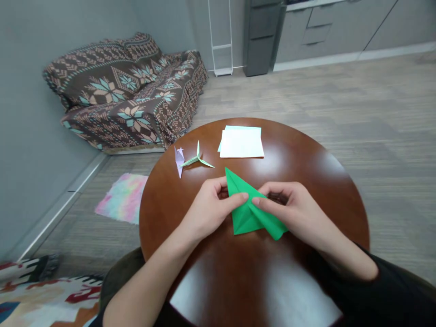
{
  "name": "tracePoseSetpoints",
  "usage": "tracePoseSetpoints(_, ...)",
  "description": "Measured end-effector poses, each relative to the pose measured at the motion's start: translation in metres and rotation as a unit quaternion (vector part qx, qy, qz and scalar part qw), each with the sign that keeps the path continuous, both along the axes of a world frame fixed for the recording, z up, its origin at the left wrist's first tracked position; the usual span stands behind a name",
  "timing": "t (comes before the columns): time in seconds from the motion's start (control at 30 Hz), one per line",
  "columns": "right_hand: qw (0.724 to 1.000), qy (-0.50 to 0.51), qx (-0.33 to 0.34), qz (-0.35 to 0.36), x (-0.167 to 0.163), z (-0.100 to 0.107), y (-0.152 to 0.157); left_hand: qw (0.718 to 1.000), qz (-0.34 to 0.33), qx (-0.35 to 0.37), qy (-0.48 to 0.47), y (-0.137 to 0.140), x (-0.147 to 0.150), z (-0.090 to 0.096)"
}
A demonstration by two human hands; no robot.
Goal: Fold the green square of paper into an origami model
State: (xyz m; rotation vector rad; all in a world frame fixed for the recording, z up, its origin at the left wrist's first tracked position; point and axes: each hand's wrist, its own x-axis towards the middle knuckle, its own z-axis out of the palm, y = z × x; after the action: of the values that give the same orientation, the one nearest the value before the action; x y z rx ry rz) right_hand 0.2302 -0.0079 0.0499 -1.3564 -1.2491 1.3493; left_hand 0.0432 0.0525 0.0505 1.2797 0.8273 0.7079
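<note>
Both of my hands hold a green sheet of folding paper over the round table. The sheet is creased, with one pointed corner up at the left and a ruffled lower right edge. My left hand pinches its left part, thumb on top and fingers mostly hidden beneath. From the right, my right hand grips it likewise, its thumb tip close to the left thumb near the middle. Beyond my left hand lie a pale green three-armed folded paper piece and a purple folded paper figure.
A stack of pale paper sheets rests on the far part of the brown table. Past the table's left edge are a patterned covered sofa and a pastel fluffy rug. Grey cabinets line the back.
</note>
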Motion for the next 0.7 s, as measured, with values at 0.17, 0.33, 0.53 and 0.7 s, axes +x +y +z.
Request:
tracePoseSetpoints(0.17,0.996,-0.057,0.047,-0.043,0.006,0.008,-0.002,0.999,0.018,0.023,0.034,-0.002,0.0,0.003)
tracePoseSetpoints(0.33,0.994,-0.083,0.068,-0.033,0.011,0.012,-0.004,1.0,0.024,-0.004,0.007,-0.002,-0.001,-0.001)
tracePoseSetpoints(0.53,0.997,-0.051,0.048,-0.017,0.013,0.012,-0.003,0.998,0.035,-0.032,-0.03,-0.003,0.0,-0.002)
tracePoseSetpoints(0.7,0.999,-0.041,0.036,-0.006,0.013,0.015,-0.005,0.998,0.026,-0.017,-0.046,-0.005,0.0,0.001)
